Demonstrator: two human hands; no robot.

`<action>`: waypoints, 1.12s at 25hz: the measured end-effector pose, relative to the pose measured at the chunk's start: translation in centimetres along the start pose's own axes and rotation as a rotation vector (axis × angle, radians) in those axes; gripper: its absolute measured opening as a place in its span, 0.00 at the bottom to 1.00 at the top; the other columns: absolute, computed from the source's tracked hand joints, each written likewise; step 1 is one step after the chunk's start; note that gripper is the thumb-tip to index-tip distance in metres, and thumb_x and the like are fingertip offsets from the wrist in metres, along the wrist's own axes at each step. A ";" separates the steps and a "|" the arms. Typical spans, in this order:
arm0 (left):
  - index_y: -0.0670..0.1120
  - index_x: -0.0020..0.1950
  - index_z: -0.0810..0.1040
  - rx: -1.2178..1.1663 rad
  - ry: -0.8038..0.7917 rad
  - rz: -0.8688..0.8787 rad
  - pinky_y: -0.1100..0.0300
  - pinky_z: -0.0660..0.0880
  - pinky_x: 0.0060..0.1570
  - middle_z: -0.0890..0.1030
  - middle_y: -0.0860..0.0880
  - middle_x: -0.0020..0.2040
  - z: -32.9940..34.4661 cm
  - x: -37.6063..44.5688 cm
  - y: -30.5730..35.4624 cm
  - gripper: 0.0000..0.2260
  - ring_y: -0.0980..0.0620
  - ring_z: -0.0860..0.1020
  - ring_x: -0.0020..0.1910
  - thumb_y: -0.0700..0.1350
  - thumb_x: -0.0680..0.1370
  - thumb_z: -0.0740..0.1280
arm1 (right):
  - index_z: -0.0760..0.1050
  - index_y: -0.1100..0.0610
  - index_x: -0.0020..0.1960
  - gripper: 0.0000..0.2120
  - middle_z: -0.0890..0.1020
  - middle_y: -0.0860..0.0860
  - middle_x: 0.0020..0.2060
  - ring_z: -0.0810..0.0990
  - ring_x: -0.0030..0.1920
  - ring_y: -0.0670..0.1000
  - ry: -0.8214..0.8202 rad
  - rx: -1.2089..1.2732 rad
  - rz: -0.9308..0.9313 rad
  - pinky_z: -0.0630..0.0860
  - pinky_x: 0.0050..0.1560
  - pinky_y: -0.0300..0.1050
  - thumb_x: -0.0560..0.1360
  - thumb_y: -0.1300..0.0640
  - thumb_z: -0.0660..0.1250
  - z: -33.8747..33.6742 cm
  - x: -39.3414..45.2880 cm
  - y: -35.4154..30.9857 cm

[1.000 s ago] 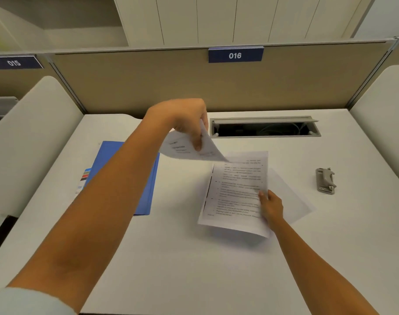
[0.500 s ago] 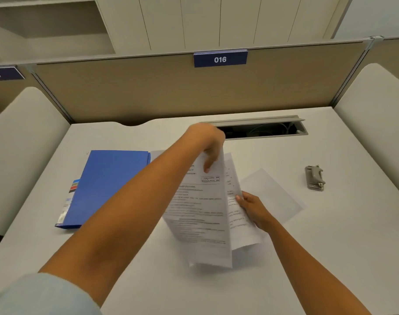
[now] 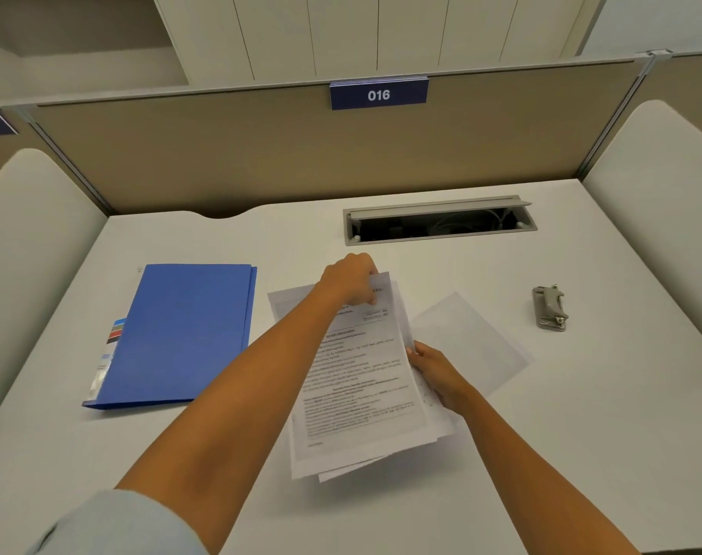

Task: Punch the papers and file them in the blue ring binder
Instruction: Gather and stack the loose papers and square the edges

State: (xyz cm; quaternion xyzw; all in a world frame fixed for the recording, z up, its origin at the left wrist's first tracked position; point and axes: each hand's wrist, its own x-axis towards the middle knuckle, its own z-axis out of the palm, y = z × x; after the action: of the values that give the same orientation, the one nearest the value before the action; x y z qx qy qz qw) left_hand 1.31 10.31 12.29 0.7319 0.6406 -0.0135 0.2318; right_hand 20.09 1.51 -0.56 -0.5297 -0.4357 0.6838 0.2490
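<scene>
A stack of printed papers (image 3: 361, 390) is held just above the white desk (image 3: 581, 454) in the middle. My left hand (image 3: 351, 280) pinches the stack's far top edge. My right hand (image 3: 437, 372) grips its right side. A blank sheet (image 3: 473, 346) lies flat on the desk, partly under the stack, and sticks out to the right. The blue ring binder (image 3: 181, 334) lies shut on the desk at the left. A small grey hole punch (image 3: 549, 308) sits on the desk at the right, apart from both hands.
An open grey cable tray (image 3: 439, 222) is set into the desk behind the papers. A beige partition with a "016" sign (image 3: 378, 94) closes the back. Padded side panels (image 3: 657, 202) flank the desk on both sides.
My left hand brought its sheet down from the left onto the sheets in my right hand. Both hands now hold them as one stack lying lower over the desk.
</scene>
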 end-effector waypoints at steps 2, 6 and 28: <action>0.44 0.57 0.80 -0.025 0.037 -0.011 0.55 0.73 0.45 0.82 0.46 0.52 0.9 0.4 -0.5 0.15 0.45 0.80 0.49 0.44 0.72 0.75 | 0.78 0.57 0.59 0.17 0.84 0.57 0.51 0.84 0.51 0.60 0.006 0.017 0.002 0.80 0.54 0.60 0.80 0.47 0.60 0.1 0.2 0.0; 0.41 0.50 0.82 -0.085 0.108 -0.053 0.58 0.71 0.39 0.80 0.45 0.47 2.5 1.0 -1.2 0.07 0.45 0.79 0.45 0.39 0.73 0.72 | 0.78 0.58 0.58 0.17 0.85 0.57 0.50 0.84 0.48 0.58 0.035 0.019 -0.010 0.82 0.50 0.54 0.81 0.47 0.58 0.3 0.4 -0.4; 0.47 0.75 0.54 -0.548 0.464 -0.500 0.42 0.59 0.71 0.59 0.44 0.75 5.8 0.2 -5.0 0.54 0.41 0.62 0.73 0.63 0.60 0.79 | 0.75 0.55 0.63 0.14 0.84 0.52 0.53 0.84 0.51 0.54 0.221 0.069 -0.193 0.81 0.53 0.56 0.79 0.53 0.64 -0.4 1.7 0.8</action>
State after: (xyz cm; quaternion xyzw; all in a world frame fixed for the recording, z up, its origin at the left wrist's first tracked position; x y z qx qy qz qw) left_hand -1.74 8.76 5.43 0.4495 0.8131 0.2661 0.2570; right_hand 20.07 2.61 -2.10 -0.5485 -0.4310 0.6086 0.3782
